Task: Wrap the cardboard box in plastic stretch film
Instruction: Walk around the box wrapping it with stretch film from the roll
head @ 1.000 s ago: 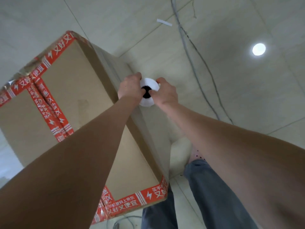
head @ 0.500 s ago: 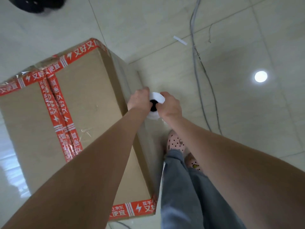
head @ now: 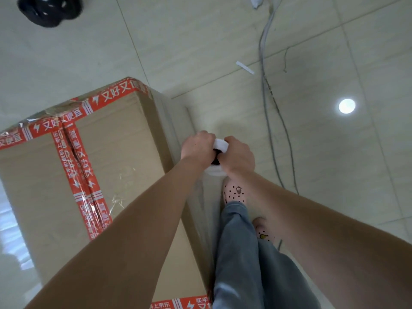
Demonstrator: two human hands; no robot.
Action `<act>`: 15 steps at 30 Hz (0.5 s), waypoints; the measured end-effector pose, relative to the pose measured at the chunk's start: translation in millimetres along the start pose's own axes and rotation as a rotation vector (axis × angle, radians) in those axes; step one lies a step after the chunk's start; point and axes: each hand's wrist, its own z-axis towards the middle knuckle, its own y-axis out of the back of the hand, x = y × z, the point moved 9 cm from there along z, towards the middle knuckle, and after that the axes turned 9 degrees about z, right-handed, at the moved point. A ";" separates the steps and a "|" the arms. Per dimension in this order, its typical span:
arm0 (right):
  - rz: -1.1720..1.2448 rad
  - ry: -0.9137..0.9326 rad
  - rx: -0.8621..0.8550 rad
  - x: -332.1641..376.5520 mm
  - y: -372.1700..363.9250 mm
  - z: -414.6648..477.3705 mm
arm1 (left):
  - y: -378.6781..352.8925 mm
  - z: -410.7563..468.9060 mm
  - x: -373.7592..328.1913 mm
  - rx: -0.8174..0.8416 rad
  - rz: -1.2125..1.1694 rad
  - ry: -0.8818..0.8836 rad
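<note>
A tall cardboard box [head: 124,157] sealed with red printed tape stands on the tiled floor at the left. Clear stretch film [head: 176,121] lies over its right side face. A white roll of stretch film [head: 219,148] with a dark core sits upright beside that face. My left hand [head: 197,147] grips the roll from the left and my right hand [head: 239,156] grips it from the right. Most of the roll is hidden under both hands.
My legs in grey trousers [head: 240,253] and pale spotted clogs [head: 234,192] stand right beside the box. Grey cables [head: 267,97] run along the floor at the right. A black object [head: 48,8] lies at the top left, and a white strip [head: 244,67] lies near the cables.
The view has swung along the box's right side. Both hands, still on the roll, have travelled with it beside that face, and my feet have stepped forward.
</note>
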 end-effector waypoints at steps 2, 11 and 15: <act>-0.118 0.103 -0.025 20.6 8.8 4.5 | 3.5 -0.5 13.1 0.006 -0.108 0.092; 0.153 -0.094 -0.130 19.7 19.0 16.8 | 11.4 3.2 45.6 0.009 -0.357 0.337; 0.113 -0.049 -0.145 23.8 24.6 27.0 | 32.0 14.0 31.7 -0.091 -0.301 0.208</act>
